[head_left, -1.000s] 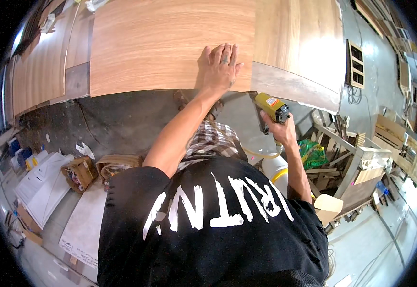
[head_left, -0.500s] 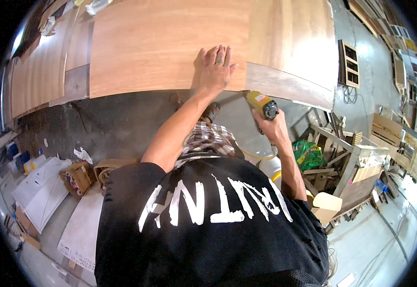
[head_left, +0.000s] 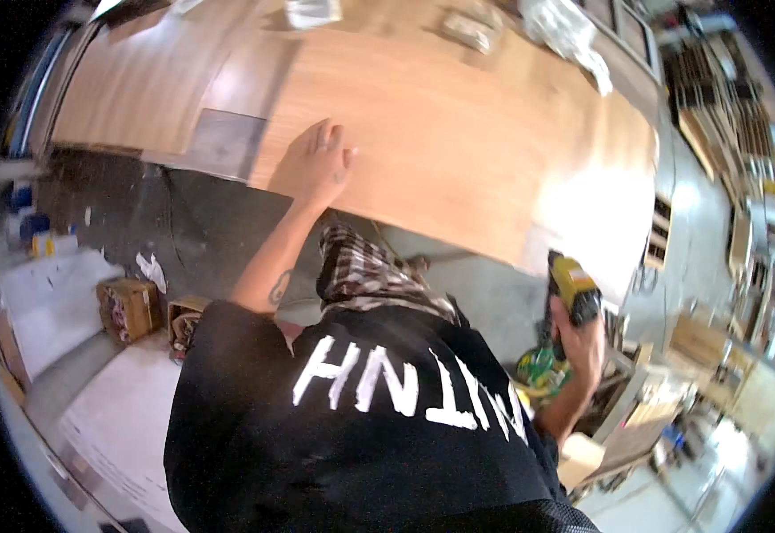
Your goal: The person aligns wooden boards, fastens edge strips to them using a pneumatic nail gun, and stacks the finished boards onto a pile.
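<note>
"What should be helping?"

"Pressing flat: the left hand (head_left: 321, 173) is lying open on the board (head_left: 441, 147) at twelve o'clock. The right hand (head_left: 580, 342) is gripping the yellow tool (head_left: 576, 282) at three."

Left hand (head_left: 321, 169) over panel (head_left: 423, 133), right hand (head_left: 580, 339) gripping tool (head_left: 574, 282)

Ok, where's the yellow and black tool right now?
In the head view, the yellow and black tool is right of centre, gripped in the right hand, near the lower right corner of the wooden panel.
</note>
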